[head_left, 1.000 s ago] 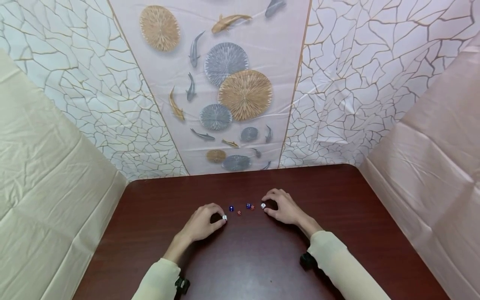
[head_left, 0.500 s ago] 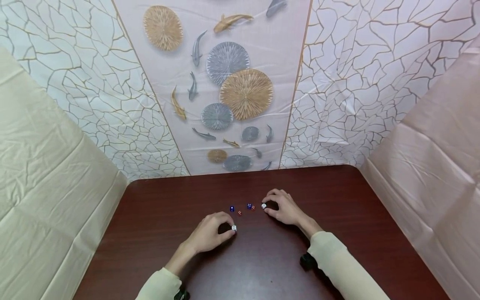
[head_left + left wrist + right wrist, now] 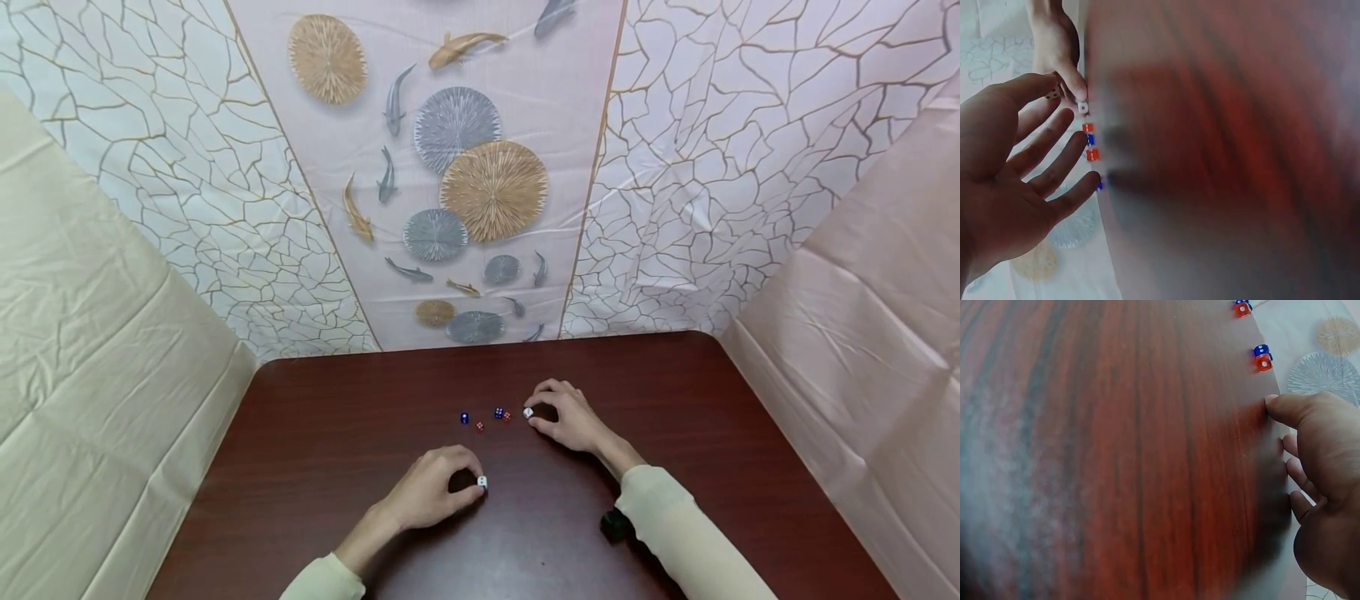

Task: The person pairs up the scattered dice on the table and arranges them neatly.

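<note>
My left hand [image 3: 431, 490] pinches a white die [image 3: 482, 482] between thumb and forefinger, low over the table toward the near side. In the left wrist view that die [image 3: 1053, 94] shows partly behind the thumb, with the other fingers spread. Farther right, my right hand [image 3: 567, 418] holds a second white die [image 3: 528, 412] at the tips of thumb and forefinger. The right wrist view shows the right hand [image 3: 1329, 450] with its die hidden. Between the hands lie two blue dice, one alone on the left [image 3: 464, 418], and two red dice, the nearer one [image 3: 480, 427] slightly forward.
The other blue die [image 3: 498, 413] and red die [image 3: 507, 417] sit side by side, just left of the right hand's die. A dark red-brown table [image 3: 360, 400] carries everything. Patterned cloth [image 3: 487, 283] hangs behind its far edge, and pale cloth [image 3: 847, 317] flanks both sides.
My left hand has drawn its white die toward me and to the right, away from the row of dice. The right hand has stayed in place with its die.
</note>
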The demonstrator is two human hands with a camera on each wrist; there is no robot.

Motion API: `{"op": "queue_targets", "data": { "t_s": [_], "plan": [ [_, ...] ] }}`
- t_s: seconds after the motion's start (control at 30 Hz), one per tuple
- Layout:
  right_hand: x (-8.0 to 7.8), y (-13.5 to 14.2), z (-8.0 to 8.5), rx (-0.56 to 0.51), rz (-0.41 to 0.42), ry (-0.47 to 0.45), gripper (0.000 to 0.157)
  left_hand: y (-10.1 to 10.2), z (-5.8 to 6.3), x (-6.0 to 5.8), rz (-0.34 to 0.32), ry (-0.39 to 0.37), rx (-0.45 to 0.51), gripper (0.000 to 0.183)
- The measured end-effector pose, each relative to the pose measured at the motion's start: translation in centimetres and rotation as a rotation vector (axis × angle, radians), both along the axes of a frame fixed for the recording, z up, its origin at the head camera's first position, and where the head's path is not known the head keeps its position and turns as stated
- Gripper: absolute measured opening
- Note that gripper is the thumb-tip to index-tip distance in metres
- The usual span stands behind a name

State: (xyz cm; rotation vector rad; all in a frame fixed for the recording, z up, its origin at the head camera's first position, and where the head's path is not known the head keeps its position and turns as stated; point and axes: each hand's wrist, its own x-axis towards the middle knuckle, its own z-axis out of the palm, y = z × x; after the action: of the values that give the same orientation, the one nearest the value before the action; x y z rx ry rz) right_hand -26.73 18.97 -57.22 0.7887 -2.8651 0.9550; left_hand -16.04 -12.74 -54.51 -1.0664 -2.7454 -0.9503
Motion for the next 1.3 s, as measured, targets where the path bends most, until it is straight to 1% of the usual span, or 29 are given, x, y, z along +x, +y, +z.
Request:
{"op": "queue_targets", "data": {
  "t_s": [0.2, 0.27, 0.53, 0.8, 1.0, 1.2, 1.3],
  "plan": [
    [0.1, 0.0, 0.0, -0.005, -0.001, 0.009, 0.021, 0.8, 0.0, 1.2, 0.000, -0.027, -0.029, 0.005],
    [0.2, 0.0, 0.0, -0.007, -0.002, 0.006, 0.020, 1.0, -0.1, 1.5, 0.005, -0.022, -0.044, 0.005],
    [0.1, 0.1, -0.4, -0.018, -0.011, 0.020, 0.017, 1.7, -0.3, 2.4, 0.056, -0.045, -0.109, 0.006],
    [0.2, 0.0, -0.3, -0.036, -0.012, 0.010, 0.013, 2.0, -0.4, 2.8, 0.082, -0.009, -0.149, 0.008],
    [0.4, -0.2, 0.0, -0.046, -0.010, 0.009, 0.012, 2.0, -0.2, 2.9, 0.093, -0.018, -0.179, 0.010],
    [0.4, -0.3, 0.0, -0.043, -0.013, 0.014, 0.010, 1.9, -0.5, 2.9, 0.093, -0.012, -0.187, 0.008],
    [0.4, -0.2, -0.1, -0.041, -0.015, 0.020, 0.009, 1.9, -0.6, 2.9, 0.082, 0.026, -0.169, 0.010]
  ]
}}
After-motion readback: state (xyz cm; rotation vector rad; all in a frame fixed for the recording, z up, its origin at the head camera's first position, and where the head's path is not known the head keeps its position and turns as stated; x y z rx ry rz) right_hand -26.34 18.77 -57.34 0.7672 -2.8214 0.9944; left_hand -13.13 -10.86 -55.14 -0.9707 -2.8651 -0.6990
